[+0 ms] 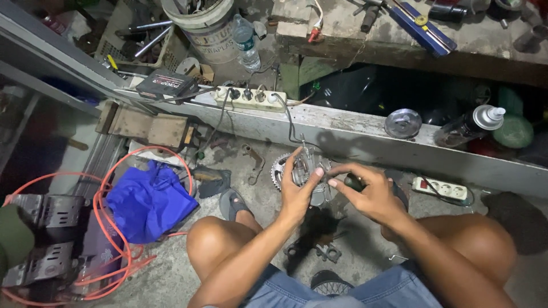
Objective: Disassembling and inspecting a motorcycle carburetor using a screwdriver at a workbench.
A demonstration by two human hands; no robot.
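Head view: the fingers (301, 171) of the left hand (298, 194) are closed around a small metal engine part (311, 168), which is held above the concrete floor (171, 279) between the knees. The fingers (342, 171) of the right hand (374, 197) are curled around a dark green tool handle (355, 182), and the fingertips are placed against the right side of the same part. A toothed sprocket (278, 171) is seen on the floor just behind the left hand, and dark metal pieces (319, 251) lie below the hands. A white power strip (440, 188) is located to the right of the right hand. A blue cloth (148, 202), ringed by an orange hose (108, 228), is located well to the left. On the grey ledge (365, 140) behind the hands, a second power strip (251, 98), a round metal disc (403, 123) and a spray bottle (469, 125) are found.
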